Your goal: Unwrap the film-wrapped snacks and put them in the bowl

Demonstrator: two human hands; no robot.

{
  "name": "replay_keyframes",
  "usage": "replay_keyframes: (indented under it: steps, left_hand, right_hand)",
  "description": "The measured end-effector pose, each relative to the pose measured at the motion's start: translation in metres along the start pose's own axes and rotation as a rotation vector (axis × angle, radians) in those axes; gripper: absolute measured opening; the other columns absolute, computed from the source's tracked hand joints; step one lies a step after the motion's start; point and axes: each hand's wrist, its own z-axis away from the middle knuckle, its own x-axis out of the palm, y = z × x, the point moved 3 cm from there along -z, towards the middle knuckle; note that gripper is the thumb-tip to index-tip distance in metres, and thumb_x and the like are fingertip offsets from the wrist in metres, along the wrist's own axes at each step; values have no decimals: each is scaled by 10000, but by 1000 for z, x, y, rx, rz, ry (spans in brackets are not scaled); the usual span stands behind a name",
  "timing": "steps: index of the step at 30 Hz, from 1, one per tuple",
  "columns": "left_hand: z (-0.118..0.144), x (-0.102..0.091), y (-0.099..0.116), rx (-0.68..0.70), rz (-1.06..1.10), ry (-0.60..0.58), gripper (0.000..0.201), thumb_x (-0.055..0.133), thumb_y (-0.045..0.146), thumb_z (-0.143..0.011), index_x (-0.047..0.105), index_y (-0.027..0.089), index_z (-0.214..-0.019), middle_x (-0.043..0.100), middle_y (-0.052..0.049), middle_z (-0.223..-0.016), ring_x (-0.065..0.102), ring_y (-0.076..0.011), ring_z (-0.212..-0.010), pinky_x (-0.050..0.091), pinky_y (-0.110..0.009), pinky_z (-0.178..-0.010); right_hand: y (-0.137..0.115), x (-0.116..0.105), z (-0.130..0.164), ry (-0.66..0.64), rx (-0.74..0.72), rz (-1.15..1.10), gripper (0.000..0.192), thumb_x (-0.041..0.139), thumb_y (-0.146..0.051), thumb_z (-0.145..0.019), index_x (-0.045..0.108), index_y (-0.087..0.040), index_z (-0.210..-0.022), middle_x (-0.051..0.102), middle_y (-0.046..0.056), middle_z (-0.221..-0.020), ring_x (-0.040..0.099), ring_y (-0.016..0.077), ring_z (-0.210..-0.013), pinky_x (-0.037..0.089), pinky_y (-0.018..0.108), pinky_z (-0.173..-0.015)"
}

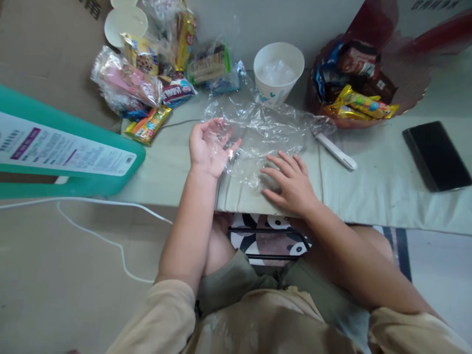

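A crumpled clear plastic bag (263, 130) lies flat on the cloth-covered table (387, 191). My left hand (210, 147) is palm up at the bag's left edge, fingers curled around the plastic there. My right hand (291, 182) rests palm down with spread fingers on the bag's near right part, pressing it to the table. Behind the bag stands a white paper cup (278, 71) with something clear inside.
A pile of wrapped snacks (155, 73) sits at the back left, beside a white lid (125, 24). A red bag of snacks (354, 83) is at the back right. A white pen-like stick (335, 151), a black phone (435, 155) and a teal stool (66, 152) lie around.
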Motion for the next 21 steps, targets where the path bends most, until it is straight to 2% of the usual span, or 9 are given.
replay_keyframes:
  steps: [2,4,6,8,10,13,16,19,21]
  left_hand:
    - [0,-8,3,-92,-39,28,253,588,472,-885,642,233,-820,749,-38,-897,750,-216,-915,596,-299,-695]
    - [1,-19,7,-112,-127,85,268,639,485,-878,656,223,-825,733,-33,-807,728,-180,-740,514,-243,-559]
    - [3,-29,10,-72,-263,120,310,698,530,-852,663,223,-817,676,-20,-669,669,-154,-591,422,-223,-475]
    - [6,-36,10,-54,-405,138,307,715,518,-852,668,220,-790,584,5,-544,559,-124,-456,343,-219,-423]
    - [9,-40,8,-66,-513,154,257,689,431,-877,678,208,-751,492,27,-460,429,-100,-373,269,-217,-390]
    - [10,-43,9,-46,-583,182,177,680,296,-850,689,193,-706,401,48,-400,333,-89,-346,206,-220,-373]
    - [9,-49,12,-1,-627,230,122,697,252,-811,689,192,-705,401,50,-406,341,-96,-359,216,-239,-377]
    - [8,-54,16,124,-639,251,146,725,344,-831,707,214,-767,426,39,-460,464,-130,-450,342,-255,-447]
    - [11,-52,21,280,-597,148,266,739,503,-834,741,236,-843,522,7,-584,604,-165,-634,475,-269,-593]
  right_hand:
    - [3,1,1,26,29,13,139,615,-259,-920,706,-280,-1022,706,73,-1378,589,326,-1378,365,589,-1184]
    - [6,-4,3,100,27,-19,122,597,-212,-920,695,-278,-951,765,56,-1244,663,295,-1277,399,562,-1163]
    - [11,-12,3,150,40,-61,114,610,-214,-901,686,-286,-948,793,36,-1095,723,279,-1138,427,562,-1140]
    - [17,-20,3,181,86,-100,101,610,-227,-892,678,-292,-928,786,19,-952,748,260,-959,463,561,-1105]
    - [23,-27,2,241,172,-130,79,613,-254,-893,676,-290,-924,766,21,-892,733,249,-847,519,539,-1030]
    - [31,-35,2,360,329,-213,138,679,-333,-875,675,-289,-1006,747,30,-865,712,242,-790,583,459,-841]
    - [36,-38,3,401,432,-311,178,711,-395,-858,670,-280,-988,720,14,-793,692,218,-718,580,394,-713]
    - [41,-41,7,401,451,-356,114,666,-365,-876,653,-256,-845,718,9,-769,692,204,-711,576,390,-734]
    - [45,-43,9,437,420,-439,133,646,-347,-880,622,-248,-794,728,10,-779,720,219,-783,577,411,-800]
